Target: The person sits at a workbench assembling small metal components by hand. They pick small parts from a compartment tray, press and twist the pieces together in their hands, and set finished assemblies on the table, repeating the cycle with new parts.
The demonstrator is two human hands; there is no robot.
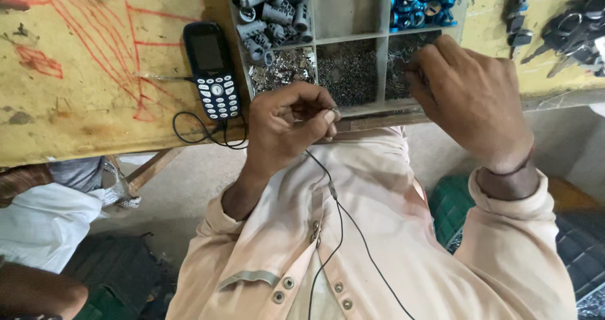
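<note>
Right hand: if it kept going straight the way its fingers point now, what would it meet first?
The right hand already has its fingers dipping into the right lower compartment of the grey sorting tray, so it would probably meet the small metal bits there first; depth is unclear.

The bare yellow painted tabletop (94, 99) left of the dark keypad phone (212, 71) is free; the grey compartment tray (315, 40) blocks the middle.
</note>
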